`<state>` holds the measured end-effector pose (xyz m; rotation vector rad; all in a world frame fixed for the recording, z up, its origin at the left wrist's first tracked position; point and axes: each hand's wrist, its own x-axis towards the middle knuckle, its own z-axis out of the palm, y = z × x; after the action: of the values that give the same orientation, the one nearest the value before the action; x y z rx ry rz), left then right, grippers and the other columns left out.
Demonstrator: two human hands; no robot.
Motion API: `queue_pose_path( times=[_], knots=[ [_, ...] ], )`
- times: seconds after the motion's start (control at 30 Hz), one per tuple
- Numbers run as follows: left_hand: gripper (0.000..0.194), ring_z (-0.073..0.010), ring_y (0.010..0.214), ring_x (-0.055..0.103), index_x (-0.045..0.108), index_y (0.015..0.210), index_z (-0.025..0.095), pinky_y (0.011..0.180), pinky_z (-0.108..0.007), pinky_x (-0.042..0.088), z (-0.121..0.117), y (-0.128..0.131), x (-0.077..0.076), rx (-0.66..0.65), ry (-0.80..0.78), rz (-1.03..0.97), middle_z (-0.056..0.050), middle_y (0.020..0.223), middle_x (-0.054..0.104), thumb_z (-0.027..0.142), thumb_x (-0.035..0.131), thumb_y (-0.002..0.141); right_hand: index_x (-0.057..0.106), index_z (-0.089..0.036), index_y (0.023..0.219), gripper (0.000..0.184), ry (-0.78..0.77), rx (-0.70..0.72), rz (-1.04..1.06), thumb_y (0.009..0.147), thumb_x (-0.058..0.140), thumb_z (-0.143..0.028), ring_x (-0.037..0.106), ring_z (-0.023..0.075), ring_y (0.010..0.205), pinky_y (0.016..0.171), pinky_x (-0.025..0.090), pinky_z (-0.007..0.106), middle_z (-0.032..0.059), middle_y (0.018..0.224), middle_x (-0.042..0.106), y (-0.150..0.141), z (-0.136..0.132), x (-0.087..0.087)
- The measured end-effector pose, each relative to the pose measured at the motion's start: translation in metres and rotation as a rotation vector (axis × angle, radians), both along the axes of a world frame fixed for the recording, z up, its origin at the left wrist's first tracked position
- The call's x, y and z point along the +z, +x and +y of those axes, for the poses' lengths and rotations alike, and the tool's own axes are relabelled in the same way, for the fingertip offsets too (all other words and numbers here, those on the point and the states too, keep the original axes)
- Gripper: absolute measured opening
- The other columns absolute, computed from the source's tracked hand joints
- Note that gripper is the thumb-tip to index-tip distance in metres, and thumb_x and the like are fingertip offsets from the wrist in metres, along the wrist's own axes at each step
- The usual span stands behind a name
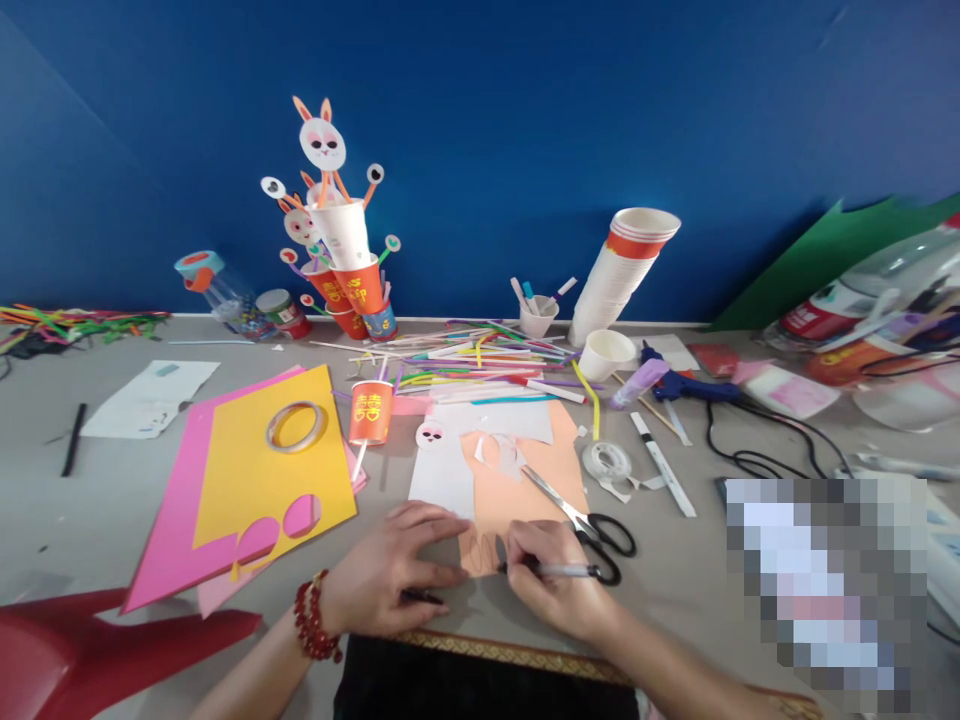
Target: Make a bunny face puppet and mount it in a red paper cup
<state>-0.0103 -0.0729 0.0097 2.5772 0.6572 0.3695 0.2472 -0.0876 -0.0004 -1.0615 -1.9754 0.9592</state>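
My right hand [551, 575] is closed around a pen [566, 570] with a see-through barrel, over the lower edge of an orange paper sheet [525, 515]. Long ear-like outlines [482, 553] are drawn on that edge. My left hand [401, 570], a red bead bracelet at its wrist, lies with fingers stretched out at the sheet's left side. A small dark object [424, 596] shows by its lower fingers; its kind is unclear. Scissors [574, 515] with black handles rest on the sheet, just beyond my right hand. White paper [442, 475] and a small rabbit face cutout [431, 434] lie farther back.
Yellow paper [262, 470] with a tape roll [295, 427] lies left, near a red paper cup [371, 412]. Behind are pipe cleaners [480, 355], stacked cups [622, 270] and rabbit cup figures [337, 230]. A marker [664, 465] and a corded glue gun [686, 385] lie right.
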Motion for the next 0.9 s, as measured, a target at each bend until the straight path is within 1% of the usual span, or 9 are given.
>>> queue_pose_path(
  times=[0.13,0.37,0.57,0.7,0.77,0.9],
  knots=[
    [0.034,-0.0307,0.128,0.046,0.066,0.119,0.03,0.107,-0.049,0.037,0.0,0.001,0.001,0.004,0.0,0.008,-0.006,0.147,0.047,0.036,0.064,0.085,0.038,-0.022,0.062,0.015,0.001,0.008,-0.018,0.07,0.045,-0.012,0.045,0.0105,0.049,0.05,0.03,0.021,-0.0052,0.053,0.045,0.0,0.0,0.002],
    [0.034,-0.0306,0.129,0.045,0.066,0.119,0.03,0.108,-0.049,0.036,0.0,0.001,0.002,0.006,-0.003,0.01,-0.006,0.147,0.047,0.036,0.064,0.085,0.037,-0.022,0.062,0.016,-0.006,-0.026,0.012,0.071,0.045,-0.012,0.043,0.0099,0.048,0.049,0.03,0.02,-0.0055,0.053,0.043,0.0,0.0,-0.002],
    [0.033,-0.0309,0.127,0.046,0.066,0.118,0.03,0.107,-0.049,0.037,0.001,0.001,0.001,0.002,0.008,0.005,-0.007,0.146,0.048,0.037,0.064,0.085,0.04,-0.021,0.061,0.016,-0.022,-0.004,0.032,0.07,0.046,-0.01,0.046,0.0103,0.05,0.051,0.031,0.02,-0.005,0.054,0.047,0.0,0.0,0.0],
    [0.034,-0.0309,0.127,0.046,0.066,0.119,0.03,0.107,-0.049,0.037,0.001,0.001,0.0,-0.001,0.008,0.008,-0.006,0.146,0.048,0.036,0.065,0.085,0.04,-0.021,0.061,0.016,-0.035,0.001,0.049,0.07,0.048,-0.01,0.044,0.0104,0.05,0.051,0.031,0.021,-0.0052,0.054,0.045,0.001,0.0,-0.003],
    [0.035,-0.0309,0.128,0.045,0.066,0.119,0.03,0.107,-0.049,0.037,0.001,0.001,0.0,-0.001,0.006,0.011,-0.006,0.147,0.047,0.036,0.065,0.085,0.04,-0.022,0.062,0.017,-0.064,-0.007,0.099,0.073,0.048,-0.011,0.043,0.0105,0.05,0.05,0.03,0.022,-0.0052,0.055,0.045,0.003,0.0,-0.006],
    [0.03,-0.0298,0.128,0.046,0.067,0.116,0.029,0.107,-0.048,0.037,0.0,0.001,0.002,0.027,-0.013,-0.019,-0.006,0.144,0.05,0.034,0.064,0.086,0.044,-0.022,0.066,0.015,-0.117,-0.092,0.248,0.078,0.047,-0.013,0.044,0.0114,0.052,0.05,0.034,0.022,-0.0039,0.06,0.047,0.005,-0.001,-0.009]
  ],
)
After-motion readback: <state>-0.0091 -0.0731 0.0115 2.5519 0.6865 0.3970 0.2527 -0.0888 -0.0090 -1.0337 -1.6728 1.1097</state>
